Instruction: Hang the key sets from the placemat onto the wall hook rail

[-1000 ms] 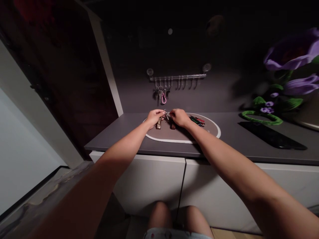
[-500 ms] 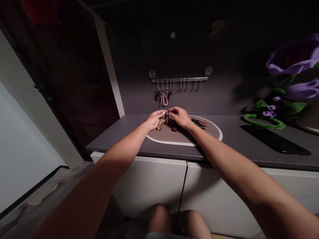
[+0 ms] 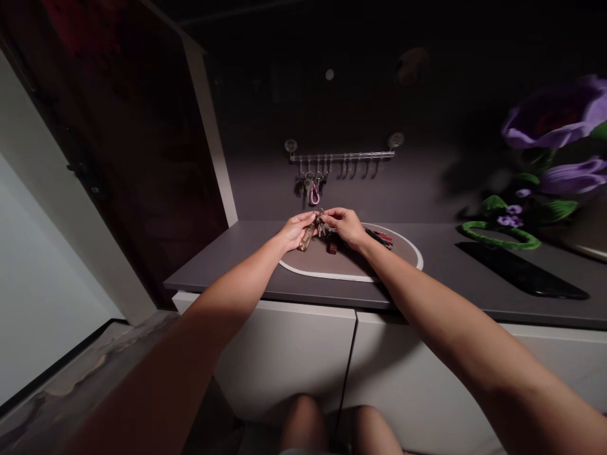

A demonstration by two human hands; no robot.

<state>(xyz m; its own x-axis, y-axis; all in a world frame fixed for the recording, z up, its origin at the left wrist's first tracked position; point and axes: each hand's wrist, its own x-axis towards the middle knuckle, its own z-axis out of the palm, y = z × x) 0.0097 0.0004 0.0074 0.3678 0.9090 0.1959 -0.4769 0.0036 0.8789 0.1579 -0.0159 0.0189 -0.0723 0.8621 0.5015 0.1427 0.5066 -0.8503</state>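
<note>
Both hands meet above a brown oval mat (image 3: 317, 268) with a white rim. My left hand (image 3: 296, 231) is closed on a bunch of keys (image 3: 322, 227) with a ring and a brownish tag (image 3: 306, 239) that hangs below the fingers. Pinched on the ring of the same bunch is my right hand (image 3: 344, 225). A small red-brown block (image 3: 332, 249) lies on the mat under the hands. Red and dark items (image 3: 383, 239) lie beyond my right wrist, partly hidden by it.
A clear hook rail (image 3: 351, 155) on the wall bears keys and a pink carabiner (image 3: 314, 194) at its left. On the counter's right are a black slab-like object (image 3: 521, 270), a green ring (image 3: 501, 234) and purple flowers (image 3: 559, 126).
The view has shifted slightly, so the scene sits a little lower. Between my hands the keys now hang more spread out. Both hands keep their hold.
</note>
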